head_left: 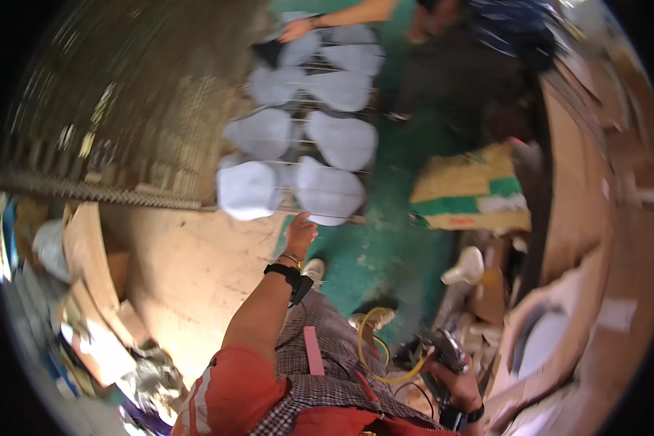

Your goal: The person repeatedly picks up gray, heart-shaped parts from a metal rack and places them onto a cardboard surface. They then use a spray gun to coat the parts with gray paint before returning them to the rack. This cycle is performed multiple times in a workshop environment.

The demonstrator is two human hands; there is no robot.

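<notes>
My left hand (302, 234) reaches forward with its fingers apart, at the near edge of a pale blue-grey rounded pad (330, 192). Whether the fingertips touch the pad is blurred. Down at the right, my right hand (458, 384) is wrapped round a silver metal spray gun (446, 350). A yellow hose (362, 341) loops from it across my lap. Several similar pads lie in two columns on a wire rack (298, 145). Left of the nearest pad lies another one (247, 190).
A co-worker's hand (296, 29) is over the rack's far end, beside a dark piece (269, 52). A yellow-and-green sack (476, 192) lies on the right. Cardboard (93, 251) stands at left, a large cardboard box (578, 174) at right. Metal mesh (123, 192) borders the rack's left.
</notes>
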